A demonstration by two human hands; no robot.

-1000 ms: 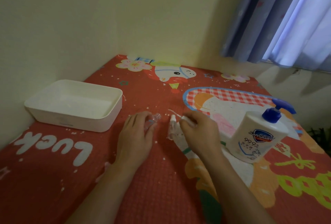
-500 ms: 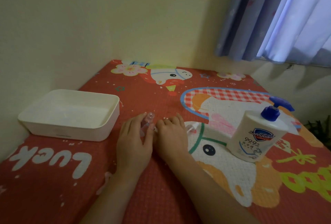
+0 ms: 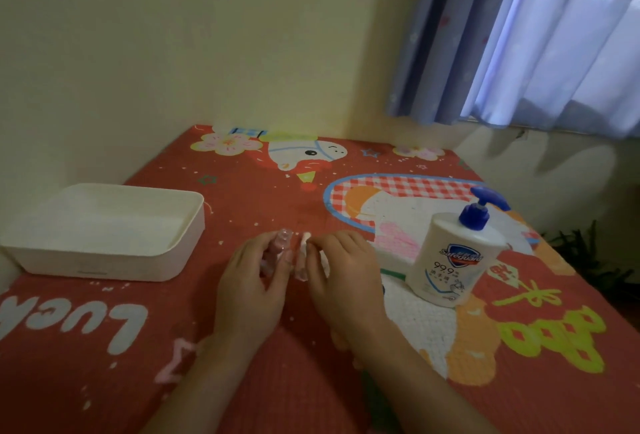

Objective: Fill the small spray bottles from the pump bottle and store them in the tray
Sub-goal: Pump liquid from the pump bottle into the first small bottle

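Two small clear spray bottles lie on the red cloth at the middle of the table. My left hand (image 3: 251, 283) curls around the left spray bottle (image 3: 277, 247), whose clear cap pokes out past my fingers. My right hand (image 3: 341, 274) pinches the white-topped second spray bottle (image 3: 302, 262), which lies between the two hands. The white pump bottle (image 3: 450, 257) with a blue pump head stands upright to the right of my right hand. The white tray (image 3: 104, 262) sits at the left with nothing visible in it.
A red cartoon-print cloth (image 3: 242, 381) covers the table. A cream wall runs along the left and back edges. Purple curtains (image 3: 536, 35) hang at the upper right. Dark plant leaves (image 3: 588, 253) show past the table's right edge.
My right hand moved left from near the pump bottle to beside my left hand and now pinches the white-topped bottle. The view has tilted upward.
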